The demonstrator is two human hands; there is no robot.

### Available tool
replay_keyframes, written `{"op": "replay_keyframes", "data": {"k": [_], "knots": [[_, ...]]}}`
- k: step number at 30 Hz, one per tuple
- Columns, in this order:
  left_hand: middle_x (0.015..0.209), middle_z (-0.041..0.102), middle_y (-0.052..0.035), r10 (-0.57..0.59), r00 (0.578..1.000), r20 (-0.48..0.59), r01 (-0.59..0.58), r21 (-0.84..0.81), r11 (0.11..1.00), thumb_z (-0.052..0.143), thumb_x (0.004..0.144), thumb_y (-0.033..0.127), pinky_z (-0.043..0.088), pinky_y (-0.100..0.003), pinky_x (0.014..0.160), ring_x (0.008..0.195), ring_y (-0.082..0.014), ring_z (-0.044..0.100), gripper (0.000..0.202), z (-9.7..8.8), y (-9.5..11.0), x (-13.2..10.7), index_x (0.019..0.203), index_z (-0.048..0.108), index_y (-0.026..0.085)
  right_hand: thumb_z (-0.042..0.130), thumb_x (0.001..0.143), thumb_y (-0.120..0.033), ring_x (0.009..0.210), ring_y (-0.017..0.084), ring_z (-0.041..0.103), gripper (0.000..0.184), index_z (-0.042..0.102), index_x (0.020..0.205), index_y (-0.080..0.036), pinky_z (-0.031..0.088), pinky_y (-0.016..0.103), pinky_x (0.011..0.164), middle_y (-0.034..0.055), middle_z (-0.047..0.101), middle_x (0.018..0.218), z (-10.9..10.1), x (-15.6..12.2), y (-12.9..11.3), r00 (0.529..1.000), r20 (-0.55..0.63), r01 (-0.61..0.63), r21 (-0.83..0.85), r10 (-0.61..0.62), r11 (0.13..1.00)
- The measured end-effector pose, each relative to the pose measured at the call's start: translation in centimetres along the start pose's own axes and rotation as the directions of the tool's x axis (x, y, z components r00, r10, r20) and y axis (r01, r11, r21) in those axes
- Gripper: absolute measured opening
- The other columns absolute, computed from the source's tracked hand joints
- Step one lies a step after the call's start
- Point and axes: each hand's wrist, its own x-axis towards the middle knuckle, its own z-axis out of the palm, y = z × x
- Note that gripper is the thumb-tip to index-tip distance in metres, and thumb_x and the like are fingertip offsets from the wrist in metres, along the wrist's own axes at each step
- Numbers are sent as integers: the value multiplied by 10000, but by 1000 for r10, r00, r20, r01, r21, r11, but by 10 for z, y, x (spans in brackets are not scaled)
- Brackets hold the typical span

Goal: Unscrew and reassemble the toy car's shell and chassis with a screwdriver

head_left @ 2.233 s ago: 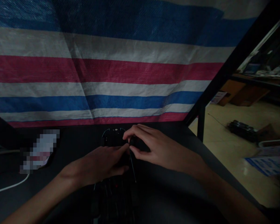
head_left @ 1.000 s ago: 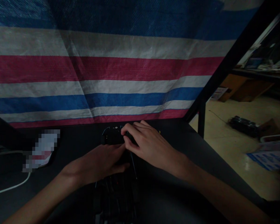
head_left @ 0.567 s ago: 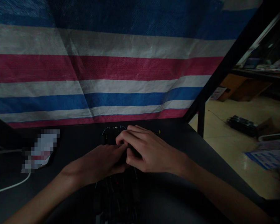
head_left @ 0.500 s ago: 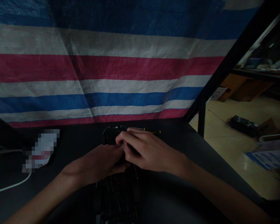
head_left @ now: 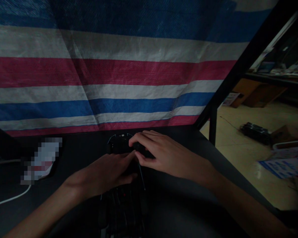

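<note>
A long black chassis [head_left: 121,206], resembling a model car, lies on the black table, pointing away from me. Dark wheel-like blocks flank it, and a small red spot shows near its middle. My left hand [head_left: 111,170] lies across its middle, fingers and thumb bent around it. Just right of those fingertips, my right hand [head_left: 155,148] grips a small dark rounded part [head_left: 138,146] between thumb and fingers. A thin pale rod [head_left: 141,177] slants down below the right hand. The chassis's front end [head_left: 119,137] has a thin bluish outline. Shadow hides the contact between the hands.
A pixelated pale phone-like object [head_left: 43,158] lies at the left, with a white cable [head_left: 13,201] running from it. A striped plastic sheet [head_left: 114,72] hangs behind the table. Right of the table's edge, boxes and a black device [head_left: 255,133] are on the floor.
My right hand has shifted slightly right and its fingers have parted from my left fingertips, exposing the dark part. The yellow-tipped tool behind it is now out of sight. My left hand stays nearly still.
</note>
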Motion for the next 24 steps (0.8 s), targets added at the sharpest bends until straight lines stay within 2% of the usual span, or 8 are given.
{"op": "replay_keyframes", "data": {"k": [7, 11, 13, 16, 18, 21, 24], "knots": [[1181, 724, -66, -12, 1000, 0, 12, 5, 1000, 528, 1044, 346, 495, -328, 798, 982, -251, 736, 223, 1, 2, 0, 1193, 612, 202, 489, 839, -7, 873, 158, 547, 231, 498, 913, -225, 419, 299, 806, 3, 581, 927, -5, -2, -4, 996, 83, 42, 39, -45, 998], [1002, 749, -38, -34, 999, 18, 34, 7, 999, 527, 1041, 365, 488, -336, 783, 870, -237, 733, 212, 1, 1, 0, 1105, 632, 192, 431, 803, 57, 932, 146, 550, 336, 507, 961, -230, 421, 286, 869, -2, 569, 948, 0, 1, -3, 996, 81, 24, 179, -39, 984], [989, 751, -32, -36, 999, 24, 36, 1, 999, 531, 1038, 364, 484, -328, 771, 853, -232, 732, 207, 1, 1, -1, 1103, 636, 198, 406, 755, 89, 923, 136, 553, 402, 515, 973, -231, 419, 278, 882, -13, 571, 926, 3, 2, 1, 995, 82, 31, 256, -53, 966], [986, 754, -20, -26, 1000, 7, 26, -25, 999, 537, 1030, 345, 484, -316, 767, 836, -222, 733, 183, 1, 1, -1, 1106, 635, 211, 382, 702, 111, 864, 116, 562, 433, 517, 942, -222, 431, 246, 832, -24, 572, 903, 6, 5, 6, 997, 44, 47, 341, -66, 939], [939, 750, -11, -24, 1000, -12, 24, -35, 999, 542, 1024, 353, 490, -313, 762, 792, -215, 732, 183, 2, -1, -1, 1095, 634, 212, 383, 715, 107, 842, 105, 578, 418, 528, 937, -216, 443, 224, 783, -19, 592, 937, 8, 6, 7, 998, 23, 38, 366, -50, 930], [1021, 751, -36, -25, 999, -39, 24, -21, 999, 541, 1022, 368, 500, -318, 769, 838, -228, 741, 216, 4, -2, -1, 1141, 623, 207, 462, 787, 40, 852, 115, 616, 397, 564, 1064, -225, 469, 230, 771, -6, 649, 1012, 10, 4, 3, 999, 46, -5, 278, -8, 961], [1121, 745, -60, -16, 999, -34, 16, -4, 1000, 535, 1026, 368, 502, -322, 794, 936, -244, 741, 242, 4, -2, -1, 1182, 618, 203, 570, 898, -142, 980, 183, 645, 328, 563, 1220, -205, 480, 321, 907, 49, 689, 1118, 15, 2, -2, 1000, -15, -23, -9, 23, 1000]]}}
